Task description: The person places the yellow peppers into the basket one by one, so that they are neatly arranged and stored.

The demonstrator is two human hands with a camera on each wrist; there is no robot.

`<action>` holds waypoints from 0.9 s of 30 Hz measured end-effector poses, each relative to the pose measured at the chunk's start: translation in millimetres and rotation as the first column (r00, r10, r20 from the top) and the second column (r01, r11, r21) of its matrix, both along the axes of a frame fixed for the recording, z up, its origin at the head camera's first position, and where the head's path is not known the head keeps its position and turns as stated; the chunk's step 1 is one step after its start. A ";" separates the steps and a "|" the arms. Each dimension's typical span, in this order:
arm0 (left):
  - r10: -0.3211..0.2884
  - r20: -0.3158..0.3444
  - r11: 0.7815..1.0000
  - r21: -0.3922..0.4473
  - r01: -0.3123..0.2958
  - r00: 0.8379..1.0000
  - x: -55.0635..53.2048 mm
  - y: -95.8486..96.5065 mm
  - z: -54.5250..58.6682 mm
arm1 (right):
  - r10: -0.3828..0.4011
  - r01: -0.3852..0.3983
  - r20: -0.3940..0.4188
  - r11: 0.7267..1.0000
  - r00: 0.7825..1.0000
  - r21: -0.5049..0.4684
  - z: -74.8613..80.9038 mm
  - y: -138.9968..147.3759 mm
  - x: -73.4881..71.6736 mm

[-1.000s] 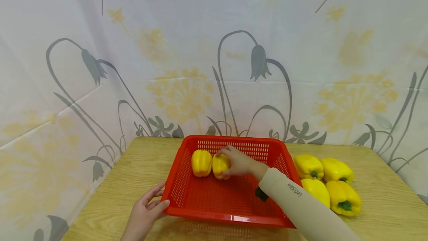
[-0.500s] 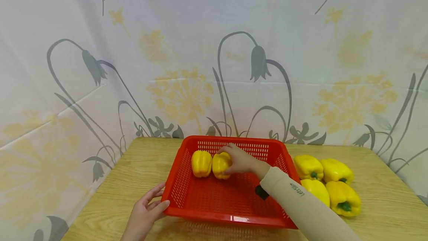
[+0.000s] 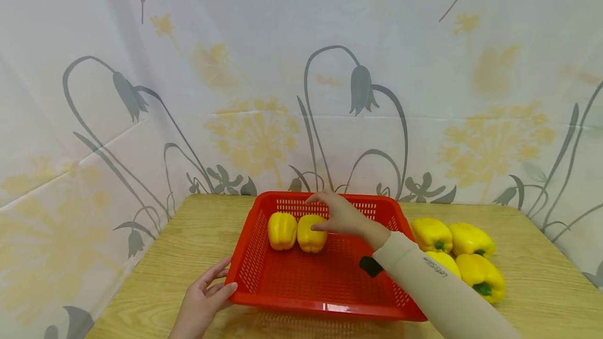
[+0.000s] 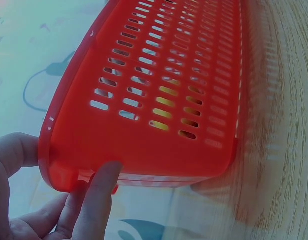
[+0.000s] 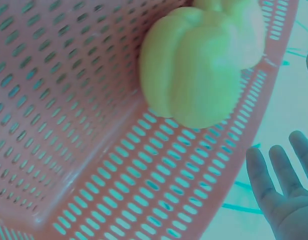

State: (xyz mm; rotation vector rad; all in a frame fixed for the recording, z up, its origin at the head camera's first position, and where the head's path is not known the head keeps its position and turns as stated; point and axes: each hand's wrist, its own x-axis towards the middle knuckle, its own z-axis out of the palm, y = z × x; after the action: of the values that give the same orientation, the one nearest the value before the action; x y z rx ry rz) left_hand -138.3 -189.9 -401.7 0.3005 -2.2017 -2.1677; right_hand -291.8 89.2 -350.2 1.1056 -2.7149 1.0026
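A red perforated plastic basket (image 3: pixel 301 303) stands on the table with two yellow bell peppers inside. My left hand (image 3: pixel 201 296) grips its front left corner, thumb over the rim and fingers against the outer wall, as the left wrist view also shows. Against the left side sits one bell pepper (image 3: pixel 282 231); the second bell pepper (image 3: pixel 311 239) is right beside it. Just above and to the right of that second pepper is my right hand (image 3: pixel 346 216), fingers spread and holding nothing. In the right wrist view, the fingers (image 5: pixel 281 170) are apart from the nearer bell pepper (image 5: pixel 194 70).
Several more yellow bell peppers (image 3: pixel 480 276) lie on the wooden table (image 3: pixel 155 276) to the right of the basket, partly behind the right sleeve (image 3: pixel 433 276). A flower-patterned cloth (image 3: pixel 264 67) hangs behind the table.
My right hand has let go of the second bell pepper and lifted up and to the right. That pepper stays beside the first. My left hand keeps its hold on the basket.
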 end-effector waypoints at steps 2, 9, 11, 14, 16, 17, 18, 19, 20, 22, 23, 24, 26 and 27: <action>-0.001 0.002 1.000 0.000 0.001 1.000 0.0 0.0 -0.1 | -0.006 0.006 -0.005 0.999 1.000 -0.032 2.1 0.8 1.1; -0.003 0.015 1.000 -0.020 0.003 1.000 0.5 -1.0 0.0 | -0.034 0.033 -0.003 0.991 0.999 -0.129 13.1 2.7 10.0; -0.003 0.015 1.000 -0.027 0.003 1.000 0.7 -1.0 0.2 | -0.041 0.042 0.007 0.986 0.999 -0.160 17.6 3.5 14.0; -0.003 0.013 1.000 -0.031 0.004 1.000 0.7 -1.2 0.1 | -0.044 0.045 0.008 0.980 0.999 -0.194 23.6 5.0 19.0; 0.000 0.015 1.000 -0.031 0.001 1.000 0.8 -1.4 -0.2 | -0.043 0.041 -0.004 0.977 0.999 -0.209 26.4 6.2 21.7; 0.000 0.016 0.999 -0.033 0.000 1.000 0.7 -1.5 -0.5 | -0.043 0.039 -0.012 0.976 0.999 -0.214 27.7 6.9 22.9; 0.000 0.016 0.999 -0.034 0.001 1.000 0.5 -1.7 -0.8 | -0.046 0.040 -0.021 0.976 0.999 -0.216 28.9 7.7 24.1; -0.001 0.016 0.999 -0.033 0.001 1.000 0.4 -1.7 -1.0 | -0.047 0.039 -0.029 0.975 0.998 -0.221 30.2 8.5 25.4; -0.001 0.015 0.999 -0.032 0.002 1.000 0.3 -1.5 -1.0 | -0.047 0.038 -0.037 0.974 0.998 -0.225 31.4 9.3 26.8; -0.003 0.012 0.999 -0.031 0.003 1.000 0.3 -1.3 -1.1 | -0.040 0.028 -0.047 0.971 0.998 -0.239 34.3 11.0 29.6; -0.003 0.011 0.999 -0.032 0.004 1.000 0.3 -1.2 -0.9 | -0.037 0.023 -0.052 0.970 0.998 -0.243 35.5 12.0 30.8; -0.006 0.009 0.999 -0.034 0.006 1.000 0.2 -1.2 -0.9 | -0.034 0.020 -0.054 0.969 0.998 -0.247 36.7 12.9 31.9; -0.006 0.006 1.000 -0.030 0.006 1.000 0.2 -0.8 -0.5 | -0.029 0.011 -0.066 0.967 0.997 -0.255 39.1 14.5 33.9; -0.006 0.005 1.000 -0.030 0.006 1.000 0.1 -0.9 -0.5 | -0.027 0.008 -0.071 0.966 0.997 -0.259 40.2 15.3 34.8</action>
State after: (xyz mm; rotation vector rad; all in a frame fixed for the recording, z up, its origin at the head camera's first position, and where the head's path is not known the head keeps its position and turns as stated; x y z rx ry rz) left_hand -138.2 -190.8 -402.2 0.2989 -2.2386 -2.1373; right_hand -256.9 104.6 -310.0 1.0473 -2.4429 1.2430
